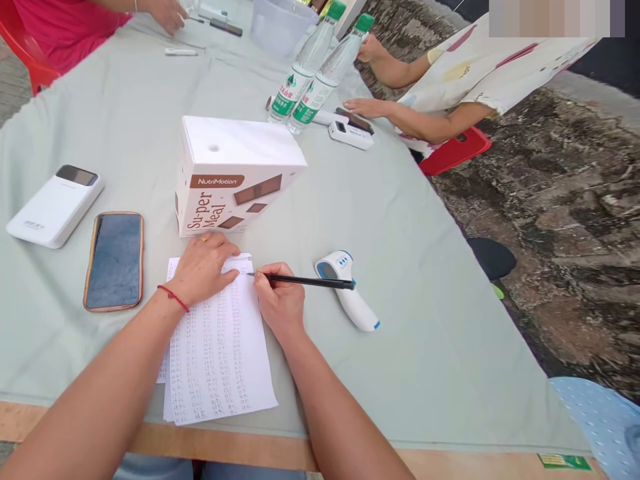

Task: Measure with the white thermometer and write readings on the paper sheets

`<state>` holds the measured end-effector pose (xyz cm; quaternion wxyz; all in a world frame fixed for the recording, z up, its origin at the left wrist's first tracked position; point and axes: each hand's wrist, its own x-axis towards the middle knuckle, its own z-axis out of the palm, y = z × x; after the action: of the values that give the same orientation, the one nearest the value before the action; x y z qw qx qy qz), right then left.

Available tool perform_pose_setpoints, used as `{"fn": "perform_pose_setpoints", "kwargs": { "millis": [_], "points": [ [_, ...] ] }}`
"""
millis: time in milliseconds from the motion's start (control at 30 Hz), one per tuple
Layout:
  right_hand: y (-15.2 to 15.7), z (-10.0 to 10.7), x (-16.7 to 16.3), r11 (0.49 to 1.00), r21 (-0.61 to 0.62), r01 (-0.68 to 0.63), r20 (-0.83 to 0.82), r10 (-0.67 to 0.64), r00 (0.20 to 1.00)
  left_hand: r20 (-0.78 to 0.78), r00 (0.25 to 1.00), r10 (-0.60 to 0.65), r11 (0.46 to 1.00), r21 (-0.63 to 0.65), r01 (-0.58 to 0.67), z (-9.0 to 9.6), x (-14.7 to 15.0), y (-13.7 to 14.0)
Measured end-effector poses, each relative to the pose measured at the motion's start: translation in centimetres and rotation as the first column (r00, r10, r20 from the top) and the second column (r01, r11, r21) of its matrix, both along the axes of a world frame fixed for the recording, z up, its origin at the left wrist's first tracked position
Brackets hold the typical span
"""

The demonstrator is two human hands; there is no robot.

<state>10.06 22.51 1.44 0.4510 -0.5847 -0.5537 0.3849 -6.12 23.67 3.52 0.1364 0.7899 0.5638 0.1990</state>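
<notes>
Several sheets of paper (220, 360) with handwritten columns lie stacked in front of me. My left hand (205, 267) rests open on their upper part, its fingers near the base of a white NutriMotion box (240, 147). In my right hand (280, 300) is a black pen (315, 280), its tip at the upper right of the top sheet. A white and blue infrared thermometer (347, 290) lies to the right of that hand. Left of the papers sits a smartphone (115, 260) in a brown-edged case, with a white power bank (55, 207) beyond it.
Two water bottles (313, 87) stand behind the box, beside another white power bank (351, 135) and a dark phone (355, 121). A person in a patterned shirt (465, 73) sits at right; another person's hand (167, 15) is at far left. A clear plastic tub (283, 27) stands at the back.
</notes>
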Motion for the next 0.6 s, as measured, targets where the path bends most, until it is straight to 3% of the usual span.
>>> {"fn": "perform_pose_setpoints", "kwargs": {
  "millis": [267,400,500,600],
  "points": [
    [0.0,-0.5,0.1,0.998,0.043,-0.037,0.041,0.036,0.999,0.0,1.0,0.005,1.0,0.015,-0.005,0.0,-0.2,0.0],
    [0.3,-0.9,0.9,0.976,0.217,0.0,0.041,-0.009,0.999,-0.001,1.0,0.0,0.998,0.057,0.0,-0.3,-0.3,0.1],
    [0.9,-1.3,2.1,0.906,0.411,-0.101,0.212,0.013,0.977,0.06,0.998,0.004,0.987,0.158,-0.013,-0.3,-0.1,0.1],
    [1.6,-1.7,3.2,0.848,0.455,-0.272,0.452,0.044,0.891,0.245,0.968,0.052,0.914,0.378,-0.145,0.2,-0.2,0.0]
  ]
}}
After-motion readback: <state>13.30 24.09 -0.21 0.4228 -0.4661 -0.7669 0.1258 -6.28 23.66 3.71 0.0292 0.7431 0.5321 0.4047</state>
